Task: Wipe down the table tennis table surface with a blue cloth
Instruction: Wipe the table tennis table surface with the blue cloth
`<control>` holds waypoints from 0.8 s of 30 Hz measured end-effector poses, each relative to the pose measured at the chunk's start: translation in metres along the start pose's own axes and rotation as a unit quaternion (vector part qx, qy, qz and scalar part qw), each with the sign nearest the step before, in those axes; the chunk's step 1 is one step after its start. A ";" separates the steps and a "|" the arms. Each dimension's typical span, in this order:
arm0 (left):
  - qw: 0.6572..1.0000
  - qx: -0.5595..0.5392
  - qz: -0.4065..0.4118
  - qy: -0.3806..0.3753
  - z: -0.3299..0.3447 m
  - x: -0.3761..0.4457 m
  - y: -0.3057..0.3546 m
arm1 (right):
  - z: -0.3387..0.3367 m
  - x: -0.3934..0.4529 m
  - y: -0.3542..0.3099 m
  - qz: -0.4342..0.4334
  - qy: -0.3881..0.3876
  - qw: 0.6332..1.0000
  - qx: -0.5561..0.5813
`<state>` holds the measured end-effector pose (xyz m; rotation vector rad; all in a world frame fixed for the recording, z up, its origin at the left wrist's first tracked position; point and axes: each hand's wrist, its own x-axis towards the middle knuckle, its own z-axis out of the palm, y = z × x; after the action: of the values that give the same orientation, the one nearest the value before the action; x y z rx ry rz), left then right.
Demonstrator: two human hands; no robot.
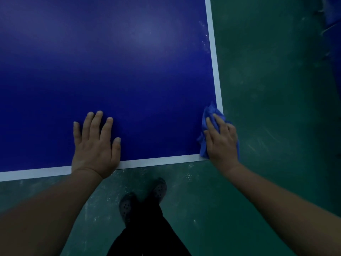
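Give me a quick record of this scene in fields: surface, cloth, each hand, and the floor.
surface: table tennis table, dark blue with white edge lines, near right corner in view
cloth: blue cloth, bunched at that corner
right hand: right hand presses the cloth with fairly straight fingers
left hand: left hand rests flat on the table, fingers spread
floor: green floor, scuffed

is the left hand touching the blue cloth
Apart. The head view shows the left hand flat on the table, with bare blue surface between it and the blue cloth under the right hand at the corner.
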<state>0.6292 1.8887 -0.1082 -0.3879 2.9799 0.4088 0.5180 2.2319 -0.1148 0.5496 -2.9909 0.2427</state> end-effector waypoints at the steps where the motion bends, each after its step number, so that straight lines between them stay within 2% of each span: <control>1: 1.000 0.001 0.001 0.000 0.000 -0.001 0.000 | -0.002 -0.009 0.004 -0.020 0.001 1.000 -0.002; 3: 1.000 0.002 0.000 0.000 -0.001 -0.001 0.001 | -0.002 0.000 0.011 -0.070 -0.006 0.997 -0.022; 5: 1.000 0.002 0.000 0.000 -0.002 -0.001 0.001 | 0.004 0.029 0.009 -0.072 0.012 0.997 -0.038; 8: 1.000 -0.004 -0.001 -0.001 -0.003 -0.001 0.002 | 0.011 0.073 -0.029 0.104 0.032 0.994 -0.012; 9: 1.000 -0.007 0.000 0.001 -0.003 -0.002 0.002 | 0.015 0.083 -0.051 0.145 0.024 0.989 -0.003; 10: 1.000 -0.009 0.001 0.004 -0.003 -0.002 0.003 | 0.021 0.087 -0.074 0.143 0.017 0.990 -0.002; 11: 1.000 -0.012 0.003 0.008 -0.003 -0.002 0.002 | 0.026 0.085 -0.098 0.105 0.017 0.994 -0.004; 14: 1.000 -0.023 0.007 0.016 -0.002 -0.003 0.000 | 0.032 0.031 -0.145 -0.095 -0.037 0.995 0.014; 16: 0.999 -0.029 0.005 0.017 -0.002 -0.002 0.000 | 0.023 -0.009 -0.131 -0.149 -0.024 0.988 0.033; 18: 0.999 -0.029 0.005 0.014 -0.002 -0.002 0.000 | 0.013 -0.023 -0.088 -0.142 0.033 0.989 0.022; 19: 1.000 -0.028 0.005 0.012 -0.001 -0.002 0.000 | 0.009 -0.022 -0.063 -0.119 0.050 0.992 0.005; 21: 1.000 -0.025 0.005 0.009 -0.001 -0.001 -0.001 | 0.002 -0.011 -0.023 -0.048 0.025 0.998 -0.013; 24: 1.000 -0.019 0.006 0.006 -0.002 -0.002 -0.001 | 0.001 0.012 -0.005 -0.008 -0.005 1.000 -0.005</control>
<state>0.6310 1.8877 -0.1064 -0.3771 2.9920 0.4666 0.5083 2.2226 -0.1133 0.5765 -2.9946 0.2256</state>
